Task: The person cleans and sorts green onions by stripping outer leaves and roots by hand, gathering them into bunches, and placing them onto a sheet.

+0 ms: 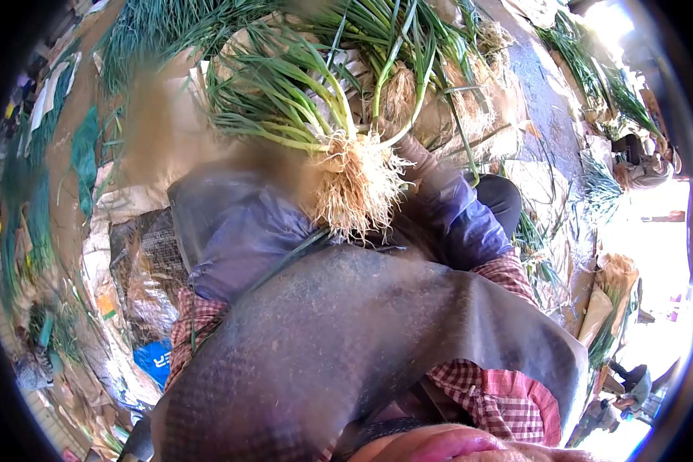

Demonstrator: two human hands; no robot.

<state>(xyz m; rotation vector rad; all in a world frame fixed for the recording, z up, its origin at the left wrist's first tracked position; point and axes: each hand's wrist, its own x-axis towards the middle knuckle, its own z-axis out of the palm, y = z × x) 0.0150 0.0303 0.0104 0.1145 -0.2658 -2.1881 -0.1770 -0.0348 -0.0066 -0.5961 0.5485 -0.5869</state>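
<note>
A bunch of green onions (pixel 350 165) with a thick mass of pale roots is above my lap, its green stalks fanning away from me. My right hand (pixel 414 158), in a brownish covering, is closed around the stalks at the bunch's right side, partly hidden behind the roots. My left hand (pixel 289 173) is by the left side of the roots, under a brown blur that hides its fingers. Blue-purple sleeve covers (pixel 246 239) are over both forearms. Just beyond the bunch lie more green onions (pixel 396 92) with their roots towards me.
A dark apron (pixel 323 323) covers my lap. Piled greens (pixel 169 38) lie at the far left, with a teal cloth (pixel 85 158) nearby. Sacks (pixel 146 285) and a blue printed bag (pixel 154 360) are at my left. Wrapped greens (pixel 616 289) stand at the right; a person (pixel 643 169) is farther off.
</note>
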